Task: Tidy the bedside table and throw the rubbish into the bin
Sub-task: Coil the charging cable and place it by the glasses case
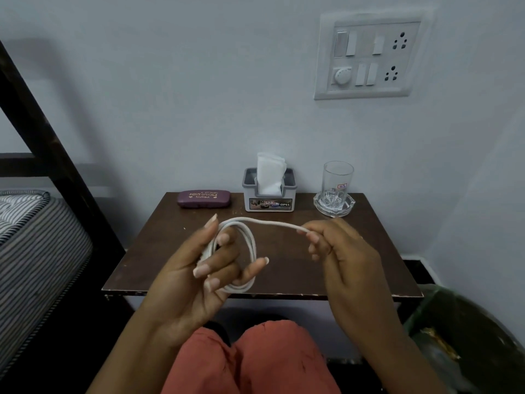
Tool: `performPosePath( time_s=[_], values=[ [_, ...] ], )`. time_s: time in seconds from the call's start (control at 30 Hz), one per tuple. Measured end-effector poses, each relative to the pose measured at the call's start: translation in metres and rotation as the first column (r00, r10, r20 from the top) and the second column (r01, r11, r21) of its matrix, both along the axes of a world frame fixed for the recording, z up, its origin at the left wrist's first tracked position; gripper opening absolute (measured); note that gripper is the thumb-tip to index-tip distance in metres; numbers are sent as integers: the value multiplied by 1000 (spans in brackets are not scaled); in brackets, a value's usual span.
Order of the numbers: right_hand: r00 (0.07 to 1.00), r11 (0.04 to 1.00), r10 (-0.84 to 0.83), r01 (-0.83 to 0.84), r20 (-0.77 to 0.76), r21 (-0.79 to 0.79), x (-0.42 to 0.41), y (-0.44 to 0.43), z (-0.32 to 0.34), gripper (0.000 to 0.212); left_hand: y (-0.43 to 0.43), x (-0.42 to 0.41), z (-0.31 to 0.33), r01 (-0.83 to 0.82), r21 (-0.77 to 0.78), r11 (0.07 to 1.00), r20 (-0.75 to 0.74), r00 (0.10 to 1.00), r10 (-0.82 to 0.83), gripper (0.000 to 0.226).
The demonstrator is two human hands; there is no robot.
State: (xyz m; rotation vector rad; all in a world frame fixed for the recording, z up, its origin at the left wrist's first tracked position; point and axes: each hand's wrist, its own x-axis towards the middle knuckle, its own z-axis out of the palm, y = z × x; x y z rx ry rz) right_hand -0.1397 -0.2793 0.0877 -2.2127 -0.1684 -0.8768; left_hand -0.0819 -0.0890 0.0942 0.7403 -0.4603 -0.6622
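A white cable [251,251] hangs in loops above the brown bedside table [170,243]. My left hand [204,268] holds the coil, its fingers passing through the loops. My right hand [338,251] pinches the free strand, which runs straight across from the coil's top. On the table's far edge lie a purple spectacle case [204,198], a grey tissue holder [270,191] with white tissues, and an empty glass [337,183] standing in a glass ashtray [334,206]. A green bin [468,336] with rubbish inside stands on the floor at the lower right.
A striped mattress [34,237] on a dark bed frame [56,155] is at the left. A switchboard [369,55] is on the wall above the table. My knees in orange cloth [255,362] are below the table's front edge.
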Motion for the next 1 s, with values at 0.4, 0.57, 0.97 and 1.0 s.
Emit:
performPosePath(
  time_s=[0.4,0.57,0.97,1.0],
  values=[
    [962,971,232,-219,-145,99,-12,41,-39,30,-8,9,11,-30,-559,829,-444,855,-268,32],
    [899,916,398,-399,-182,31,-19,49,-38,30,-14,16,0,-276,-437,856,-495,868,27,24],
    [919,848,335,-389,206,359,3,42,-14,19,-42,0,0,-365,-77,928,-358,878,316,34],
    [937,866,280,-341,210,367,3,44,-14,23,-45,-3,0,-387,-62,920,-341,874,345,32]
  ],
)
